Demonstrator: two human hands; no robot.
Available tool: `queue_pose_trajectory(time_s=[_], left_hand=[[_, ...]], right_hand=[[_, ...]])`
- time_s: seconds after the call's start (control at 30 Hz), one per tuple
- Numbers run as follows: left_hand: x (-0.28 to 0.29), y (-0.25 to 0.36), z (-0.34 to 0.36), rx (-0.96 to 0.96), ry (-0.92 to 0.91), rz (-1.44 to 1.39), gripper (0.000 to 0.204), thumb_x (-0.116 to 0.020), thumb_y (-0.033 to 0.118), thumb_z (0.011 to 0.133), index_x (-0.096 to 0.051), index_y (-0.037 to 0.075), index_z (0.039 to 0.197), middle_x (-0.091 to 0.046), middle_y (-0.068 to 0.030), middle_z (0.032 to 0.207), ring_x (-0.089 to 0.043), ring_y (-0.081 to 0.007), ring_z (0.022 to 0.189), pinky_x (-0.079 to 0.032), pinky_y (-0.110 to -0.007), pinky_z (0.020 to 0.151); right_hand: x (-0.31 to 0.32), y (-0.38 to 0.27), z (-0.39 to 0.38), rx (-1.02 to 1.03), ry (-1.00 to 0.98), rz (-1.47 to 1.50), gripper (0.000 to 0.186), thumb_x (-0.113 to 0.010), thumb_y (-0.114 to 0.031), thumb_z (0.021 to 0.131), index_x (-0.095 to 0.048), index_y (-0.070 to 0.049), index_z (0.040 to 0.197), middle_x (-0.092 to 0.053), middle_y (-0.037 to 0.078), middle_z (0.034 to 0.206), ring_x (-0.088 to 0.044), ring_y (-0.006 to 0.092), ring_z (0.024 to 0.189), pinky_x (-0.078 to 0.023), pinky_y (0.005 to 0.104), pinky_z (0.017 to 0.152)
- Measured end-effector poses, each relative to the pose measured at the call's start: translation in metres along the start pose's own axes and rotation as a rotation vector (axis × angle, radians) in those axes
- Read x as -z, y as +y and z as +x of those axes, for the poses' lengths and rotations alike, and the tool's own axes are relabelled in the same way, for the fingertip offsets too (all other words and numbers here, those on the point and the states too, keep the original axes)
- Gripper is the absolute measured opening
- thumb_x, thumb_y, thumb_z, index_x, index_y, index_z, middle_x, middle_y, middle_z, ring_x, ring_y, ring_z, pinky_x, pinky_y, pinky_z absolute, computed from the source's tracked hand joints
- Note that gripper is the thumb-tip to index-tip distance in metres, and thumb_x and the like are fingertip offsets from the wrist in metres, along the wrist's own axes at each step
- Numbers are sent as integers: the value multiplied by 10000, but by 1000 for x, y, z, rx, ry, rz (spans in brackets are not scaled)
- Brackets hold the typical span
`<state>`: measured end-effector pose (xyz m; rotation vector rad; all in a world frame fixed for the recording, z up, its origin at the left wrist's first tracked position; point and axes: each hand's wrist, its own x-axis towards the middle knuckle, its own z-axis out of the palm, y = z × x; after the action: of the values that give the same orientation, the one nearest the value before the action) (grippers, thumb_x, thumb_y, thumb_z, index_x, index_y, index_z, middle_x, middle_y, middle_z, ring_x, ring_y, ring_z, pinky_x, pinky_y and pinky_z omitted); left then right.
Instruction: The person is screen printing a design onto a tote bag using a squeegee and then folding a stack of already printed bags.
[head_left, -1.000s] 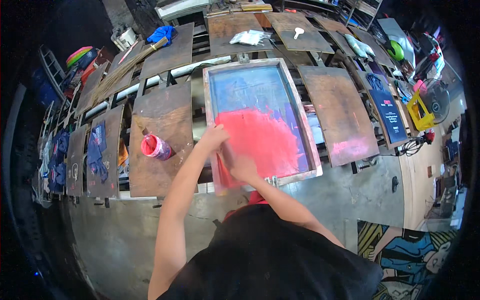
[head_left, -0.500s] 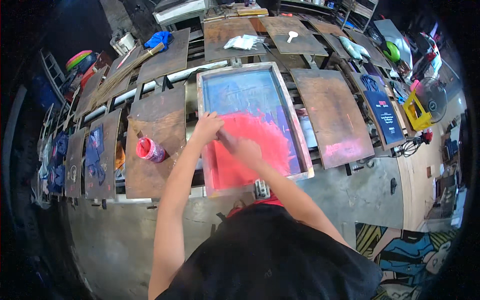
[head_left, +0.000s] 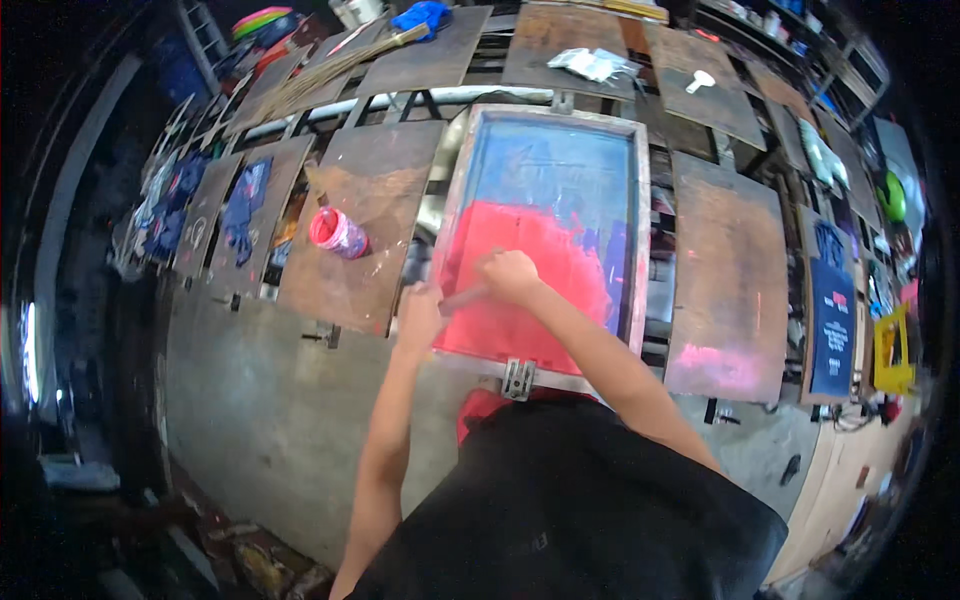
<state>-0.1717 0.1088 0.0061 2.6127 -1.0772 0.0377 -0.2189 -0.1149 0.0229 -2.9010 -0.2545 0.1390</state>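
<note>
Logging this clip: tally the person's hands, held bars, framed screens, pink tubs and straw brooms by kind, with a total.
Hands (left hand, right hand): 2
Held bar, blurred: 1
Framed screen: 1
Pink tub: 1
Straw broom: 1
Total: 6

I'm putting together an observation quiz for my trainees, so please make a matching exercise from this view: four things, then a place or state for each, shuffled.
Things
1. Blurred bar-shaped tool
2. Rectangular pale-framed blue screen
3. Round pink-smeared tub
4. Crumpled bright blue cloth

Places and states
A. By the handle end of a long tan straw broom
B. Held in the left hand and right hand
C. On the brown board just left of the screen
D. Nearer part spread with red-pink

Pairs: 1-B, 2-D, 3-C, 4-A
</note>
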Motion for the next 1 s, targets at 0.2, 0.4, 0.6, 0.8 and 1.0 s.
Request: queue_pose_trajectory(time_s=[0.2, 0.4, 0.6, 0.8, 1.0], left_hand=[[-43, 44, -70, 200, 168, 38, 350, -863, 163, 560, -603, 34, 755, -638, -158, 812, -618, -365, 825, -498, -468, 747], [-30, 119, -91, 276, 193, -94, 324, -843, 171, 593, -597, 39, 757, -635, -173, 791, -621, -368, 840, -490, -486, 755], [-28, 106, -79, 317, 138, -138, 360, -845, 248, 632, -606, 51, 815, -651, -152, 819, -619, -355, 863, -480, -473, 770], [-16, 70, -58, 416, 204, -57, 401, -822, 305, 701, -596, 59, 924, -668, -120, 922, -606, -336, 966, -436, -465, 855], [-16, 56, -33, 448, 300, 35, 388, -778, 238, 747, -587, 109, 1059, -653, -102, 978, -604, -324, 1013, -430, -473, 856]], right_hand=[[-10, 11, -23, 356, 6, -36, 234, -685, -147, 745, -647, -103, 972, -671, 55, 1017, -632, 263, 1039, -566, 395, 781], [-15, 26, -67, 448, -10, -33, 226, -678, -157, 735, -624, -101, 947, -656, 52, 1005, -623, 249, 1038, -567, 397, 757], [19, 26, -49, 449, -201, -118, 252, -713, -234, 715, -656, -109, 926, -687, 93, 917, -668, 294, 920, -566, 432, 721], [4, 35, 23, 560, -190, -88, 284, -726, -297, 714, -675, -132, 939, -698, 120, 847, -689, 328, 844, -560, 466, 723], [-6, 36, 48, 555, 69, -13, 256, -703, -213, 748, -639, -147, 987, -683, 90, 977, -677, 293, 943, -562, 461, 725]])
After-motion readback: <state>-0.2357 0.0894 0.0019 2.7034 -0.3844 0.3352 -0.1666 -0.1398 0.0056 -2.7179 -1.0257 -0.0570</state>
